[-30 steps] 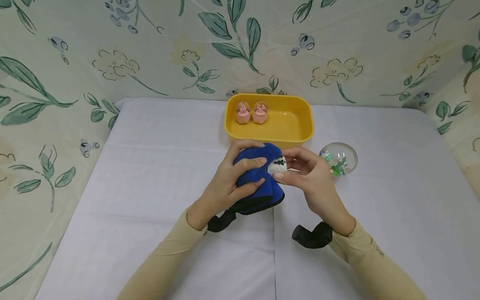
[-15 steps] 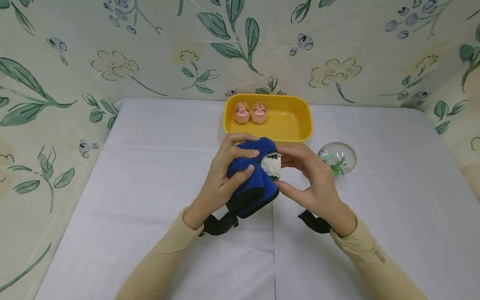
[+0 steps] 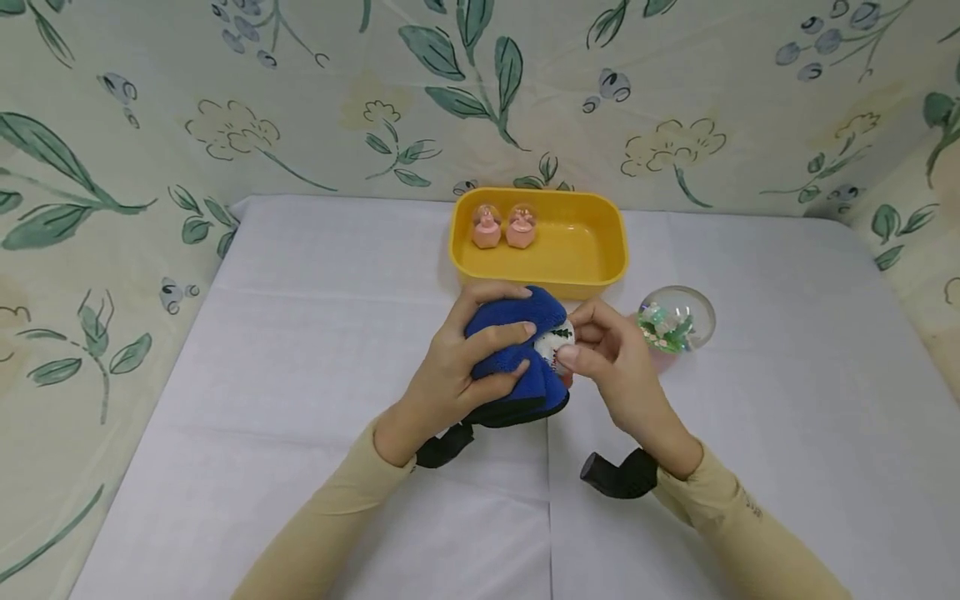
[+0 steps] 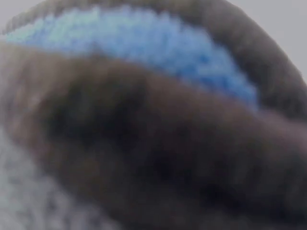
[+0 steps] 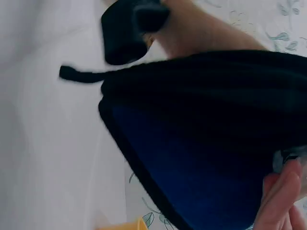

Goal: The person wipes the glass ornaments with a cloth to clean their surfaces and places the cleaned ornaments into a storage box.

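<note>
In the head view, a blue fleecy cloth (image 3: pixel 551 314) with black edging is bunched around a small white piece (image 3: pixel 549 350) printed with dark green trees. My left hand (image 3: pixel 448 371) grips the cloth from the left, its fingers spread over the folds. From the other side, my right hand (image 3: pixel 618 371) pinches the exposed edge of the white piece between thumb and fingers. A bit of red shows below the thumb; the cloth hides the rest. The cloth (image 5: pixel 192 163) fills much of the right wrist view, with right-hand fingers (image 5: pixel 283 196) at the lower right. The left wrist view is dark and blurred.
Behind the hands stands a yellow tray (image 3: pixel 581 271) with two small pink globe-topped ornaments (image 3: pixel 486 229) at its left end. A clear snow globe (image 3: pixel 678 317) with green and white bits inside and a pink base sits just beyond my right hand. White cloth (image 3: pixel 315 350) covers the table.
The cloth and white piece moved slightly left and up, then came back. The piece has turned, now showing red below. My right fingers spread wider at half a second ago, then closed in again.
</note>
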`<action>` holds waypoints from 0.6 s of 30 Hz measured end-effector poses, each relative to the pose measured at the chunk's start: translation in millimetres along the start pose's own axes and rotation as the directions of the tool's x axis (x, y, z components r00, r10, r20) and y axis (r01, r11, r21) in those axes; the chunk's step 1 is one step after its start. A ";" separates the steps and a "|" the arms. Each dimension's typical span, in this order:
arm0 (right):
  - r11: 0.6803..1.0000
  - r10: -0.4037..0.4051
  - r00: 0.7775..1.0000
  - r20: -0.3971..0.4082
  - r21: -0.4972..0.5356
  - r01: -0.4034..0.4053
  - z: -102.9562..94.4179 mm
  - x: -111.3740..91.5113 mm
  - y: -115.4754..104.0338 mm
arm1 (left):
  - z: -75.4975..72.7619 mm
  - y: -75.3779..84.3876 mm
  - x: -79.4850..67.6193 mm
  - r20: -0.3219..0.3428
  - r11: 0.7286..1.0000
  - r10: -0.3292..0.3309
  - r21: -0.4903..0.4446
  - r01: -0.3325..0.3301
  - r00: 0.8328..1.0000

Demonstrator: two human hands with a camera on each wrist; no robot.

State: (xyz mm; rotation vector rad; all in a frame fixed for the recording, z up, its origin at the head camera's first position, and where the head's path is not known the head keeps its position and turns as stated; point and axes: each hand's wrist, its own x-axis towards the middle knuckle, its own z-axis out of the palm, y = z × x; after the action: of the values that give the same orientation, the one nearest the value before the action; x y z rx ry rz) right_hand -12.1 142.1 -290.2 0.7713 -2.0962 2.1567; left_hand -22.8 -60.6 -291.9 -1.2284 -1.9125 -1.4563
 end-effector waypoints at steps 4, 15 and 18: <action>0.996 0.001 1.000 0.024 -0.094 0.001 -0.8 1.7 -4.5 | 0.7 -1.1 -0.3 -0.045 1.000 -0.018 -0.010 0.017 0.999; 0.780 -0.383 0.911 0.152 -0.475 0.407 -4.0 6.1 -10.2 | -2.2 -2.6 0.5 -0.124 0.968 -0.196 -0.182 0.171 0.973; 0.748 -0.415 0.901 0.127 -0.517 0.417 -2.4 6.7 -10.2 | -1.9 -2.9 0.0 -0.117 0.964 -0.205 -0.198 0.180 0.972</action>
State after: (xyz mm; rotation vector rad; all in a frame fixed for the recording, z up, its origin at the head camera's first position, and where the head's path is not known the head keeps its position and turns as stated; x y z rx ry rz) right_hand -15.1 143.3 -278.2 1.0364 -2.1031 1.2537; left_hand -25.6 -62.5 -292.8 -1.0110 -1.8806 -1.8074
